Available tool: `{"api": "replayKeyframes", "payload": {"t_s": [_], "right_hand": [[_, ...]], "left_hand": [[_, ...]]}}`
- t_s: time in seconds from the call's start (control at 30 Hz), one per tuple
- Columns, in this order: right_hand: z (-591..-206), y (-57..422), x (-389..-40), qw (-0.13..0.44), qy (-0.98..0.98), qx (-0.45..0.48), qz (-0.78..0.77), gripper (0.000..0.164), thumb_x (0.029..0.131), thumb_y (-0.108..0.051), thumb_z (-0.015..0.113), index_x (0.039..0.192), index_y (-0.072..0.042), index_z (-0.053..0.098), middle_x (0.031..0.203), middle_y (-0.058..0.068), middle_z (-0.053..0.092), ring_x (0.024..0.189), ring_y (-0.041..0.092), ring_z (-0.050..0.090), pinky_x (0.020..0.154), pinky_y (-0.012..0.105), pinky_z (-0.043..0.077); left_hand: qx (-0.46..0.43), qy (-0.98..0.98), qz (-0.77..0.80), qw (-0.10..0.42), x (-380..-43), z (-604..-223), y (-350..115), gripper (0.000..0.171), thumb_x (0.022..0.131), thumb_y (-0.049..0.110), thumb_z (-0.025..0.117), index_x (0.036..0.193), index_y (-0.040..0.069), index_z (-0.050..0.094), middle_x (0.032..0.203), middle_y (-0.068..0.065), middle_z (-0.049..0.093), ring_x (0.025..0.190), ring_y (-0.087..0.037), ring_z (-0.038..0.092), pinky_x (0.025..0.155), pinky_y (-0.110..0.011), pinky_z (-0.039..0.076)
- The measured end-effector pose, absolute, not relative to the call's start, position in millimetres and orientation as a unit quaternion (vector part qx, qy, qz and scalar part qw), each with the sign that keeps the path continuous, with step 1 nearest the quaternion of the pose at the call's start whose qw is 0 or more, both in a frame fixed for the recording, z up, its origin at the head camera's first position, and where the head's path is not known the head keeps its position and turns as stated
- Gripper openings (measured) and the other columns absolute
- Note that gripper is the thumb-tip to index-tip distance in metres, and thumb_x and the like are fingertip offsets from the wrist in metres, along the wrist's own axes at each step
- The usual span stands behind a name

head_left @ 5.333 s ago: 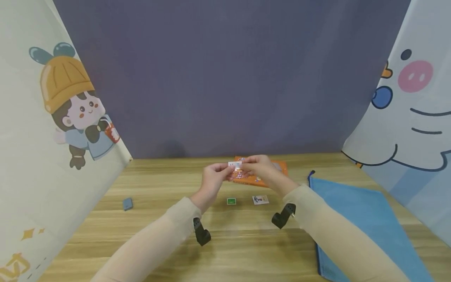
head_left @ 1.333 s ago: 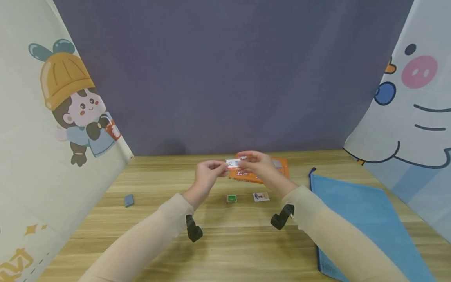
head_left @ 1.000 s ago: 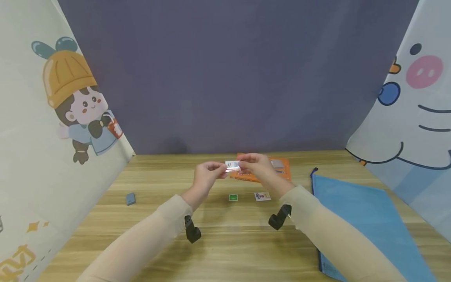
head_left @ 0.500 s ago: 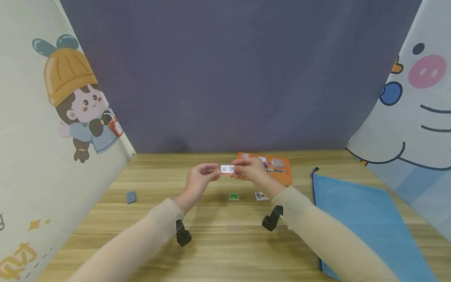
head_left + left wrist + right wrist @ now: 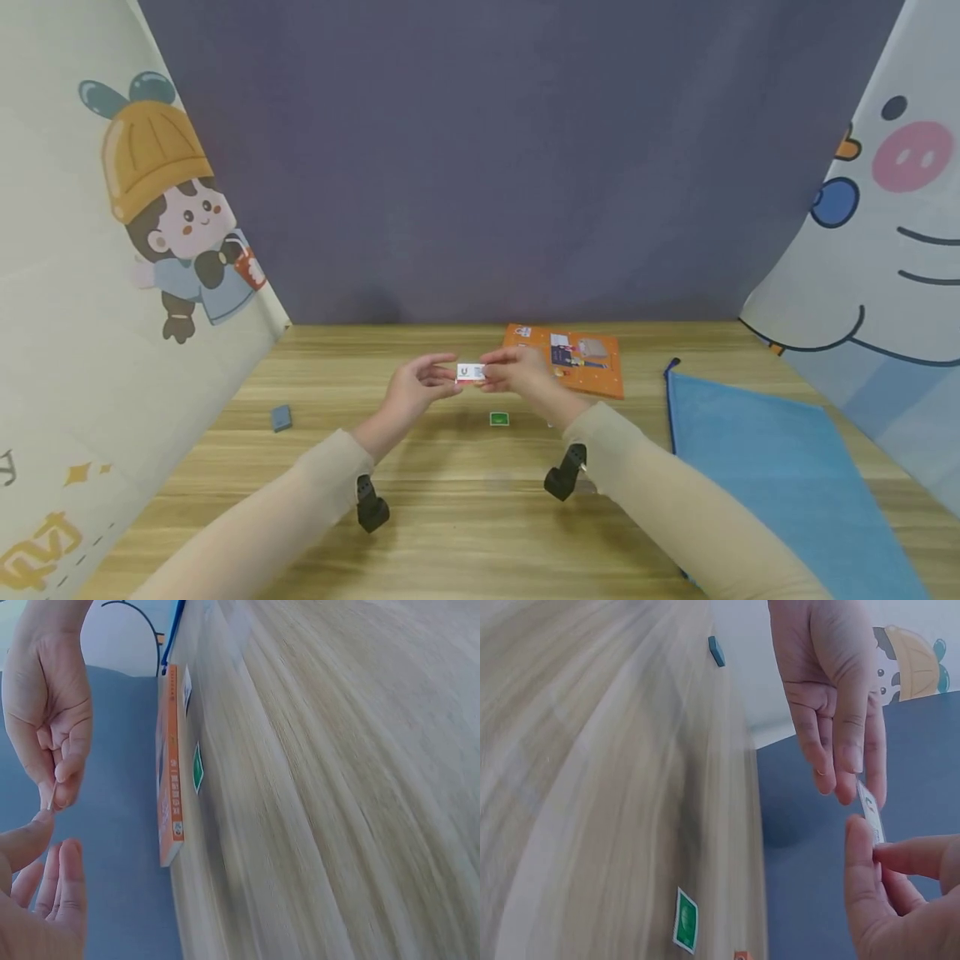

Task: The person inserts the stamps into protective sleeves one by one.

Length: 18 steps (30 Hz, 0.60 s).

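My right hand [image 5: 528,382] pinches a small white card [image 5: 470,372] by its right end, between thumb and fingers, in the air above the table. Dark U-shaped print shows on the card, with a reddish strip along its lower edge. At the card's left end is my left hand [image 5: 415,387], its fingers loosely extended. The right wrist view shows the card [image 5: 870,814] nearly edge-on, the left thumb close to its end; whether they touch, I cannot tell. Below lies a small green card [image 5: 498,419] with a white border. The right forearm nearly hides a picture card.
A thick orange book or box [image 5: 600,379] lies at the back, behind my right hand. At the left is a small grey-blue block [image 5: 281,418]. A blue zip bag [image 5: 765,458] covers the table's right side. A dark backdrop [image 5: 480,167] rises behind the table.
Both hands have moved left and a little lower with the white card, uncovering more of the orange item. The left fingers have loosened from the card. The right forearm now covers the picture card.
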State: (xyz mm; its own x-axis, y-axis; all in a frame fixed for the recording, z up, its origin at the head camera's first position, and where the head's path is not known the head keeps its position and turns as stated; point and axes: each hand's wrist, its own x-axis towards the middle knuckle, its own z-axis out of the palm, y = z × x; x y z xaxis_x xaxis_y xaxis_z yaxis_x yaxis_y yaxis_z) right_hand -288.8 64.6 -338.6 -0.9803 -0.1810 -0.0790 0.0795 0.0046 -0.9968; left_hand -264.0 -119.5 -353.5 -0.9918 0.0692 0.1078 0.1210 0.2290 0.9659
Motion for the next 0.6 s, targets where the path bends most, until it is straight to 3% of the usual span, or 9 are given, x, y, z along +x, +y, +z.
{"api": "replayKeyframes", "payload": {"t_s": [0.6], "right_hand": [[-356.0, 45.1, -287.5, 0.140, 0.714, -0.053, -0.684, 0.031, 0.084, 0.011, 0.063, 0.115, 0.011, 0.060, 0.105, 0.026, 0.066, 0.068, 0.016, 0.066, 0.072, 0.030, 0.062]], "left_hand": [[-0.063, -0.823, -0.565, 0.016, -263.4, -365.2, -141.7, 0.045, 0.077, -0.003, 0.077, 0.120, 0.000, 0.064, 0.098, -0.017, 0.070, 0.083, -0.015, 0.067, 0.080, -0.026, 0.060]]}}
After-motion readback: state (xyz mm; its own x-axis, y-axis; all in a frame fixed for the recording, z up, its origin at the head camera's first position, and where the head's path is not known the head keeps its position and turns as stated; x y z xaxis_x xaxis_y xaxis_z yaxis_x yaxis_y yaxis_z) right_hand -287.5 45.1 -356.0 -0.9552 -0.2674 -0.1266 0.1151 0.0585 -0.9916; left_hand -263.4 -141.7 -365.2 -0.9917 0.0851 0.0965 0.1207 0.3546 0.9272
